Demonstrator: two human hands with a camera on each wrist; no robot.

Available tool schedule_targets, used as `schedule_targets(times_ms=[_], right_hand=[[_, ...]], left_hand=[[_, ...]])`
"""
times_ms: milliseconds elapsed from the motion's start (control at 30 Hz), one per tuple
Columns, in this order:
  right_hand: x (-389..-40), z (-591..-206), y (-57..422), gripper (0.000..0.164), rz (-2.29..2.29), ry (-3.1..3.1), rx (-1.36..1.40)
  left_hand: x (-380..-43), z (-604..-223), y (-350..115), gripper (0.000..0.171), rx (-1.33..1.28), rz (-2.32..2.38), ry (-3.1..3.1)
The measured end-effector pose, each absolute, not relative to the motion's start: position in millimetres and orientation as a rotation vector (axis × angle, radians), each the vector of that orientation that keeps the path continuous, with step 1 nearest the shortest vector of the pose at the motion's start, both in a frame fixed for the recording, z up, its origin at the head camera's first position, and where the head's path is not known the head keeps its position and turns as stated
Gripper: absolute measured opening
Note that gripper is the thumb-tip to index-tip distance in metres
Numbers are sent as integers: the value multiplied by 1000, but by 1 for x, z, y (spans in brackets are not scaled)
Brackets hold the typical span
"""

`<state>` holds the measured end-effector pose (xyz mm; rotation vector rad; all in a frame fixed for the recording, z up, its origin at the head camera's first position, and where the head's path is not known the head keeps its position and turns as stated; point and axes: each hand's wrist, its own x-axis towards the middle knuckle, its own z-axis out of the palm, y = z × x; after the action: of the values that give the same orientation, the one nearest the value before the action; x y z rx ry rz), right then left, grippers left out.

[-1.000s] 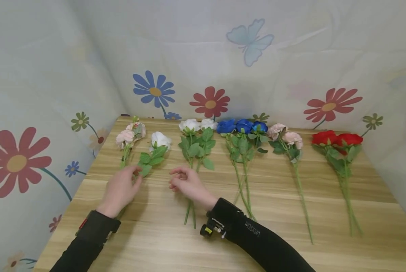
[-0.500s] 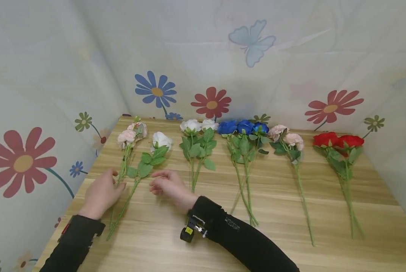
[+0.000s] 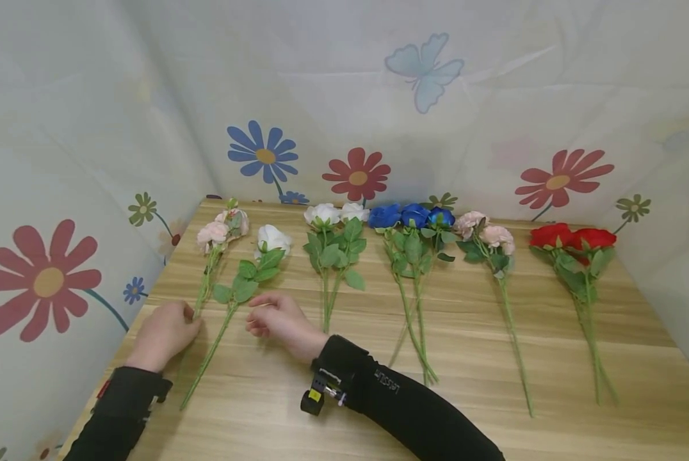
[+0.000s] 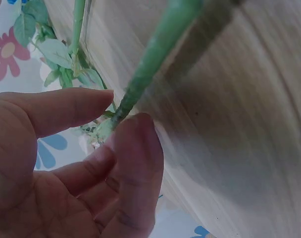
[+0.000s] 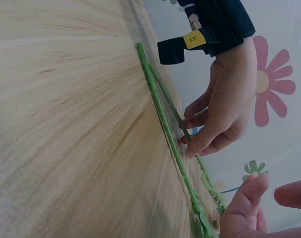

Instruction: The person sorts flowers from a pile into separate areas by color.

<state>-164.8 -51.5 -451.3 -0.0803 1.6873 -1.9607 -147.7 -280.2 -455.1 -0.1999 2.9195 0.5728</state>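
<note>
At the left of the table lies a pink flower stem (image 3: pixel 213 234) with ruffled blooms. My left hand (image 3: pixel 162 333) pinches its lower stalk between thumb and fingers; the left wrist view shows the green stalk (image 4: pixel 148 62) passing between the thumb and index fingertips. Just right of it a single white rose (image 3: pixel 273 238) lies at a slant, its stem end toward me. My right hand (image 3: pixel 281 323) hovers beside the rose's lower leaves (image 3: pixel 243 288) with loosely bent fingers, holding nothing. In the right wrist view its thumb and index finger (image 5: pixel 247 198) stand apart.
Along the table (image 3: pixel 465 416) lie two white roses (image 3: pixel 323 214), several blue roses (image 3: pixel 415 214), more pink flowers (image 3: pixel 497 237) and two red roses (image 3: pixel 592 238), blooms toward the back. A printed flower-pattern cloth (image 3: pixel 316 83) hangs behind and at the left.
My left hand has moved left and down from the white rose's leaves to the pink flower's stalk, and its fingers have closed. My right hand has drifted left toward the white rose.
</note>
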Motion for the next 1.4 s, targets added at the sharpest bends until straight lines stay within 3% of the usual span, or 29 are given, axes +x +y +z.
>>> schedule_targets(times_ms=[767, 1400], right_hand=[[-162, -447, -47, 37, -1939, 1697, -95], [-172, -447, -5, 40, -1902, 1785, -170]], left_hand=[[-145, -455, -283, 30, -165, 666, 2996], [-135, -427, -244, 25, -20, 803, 3111]])
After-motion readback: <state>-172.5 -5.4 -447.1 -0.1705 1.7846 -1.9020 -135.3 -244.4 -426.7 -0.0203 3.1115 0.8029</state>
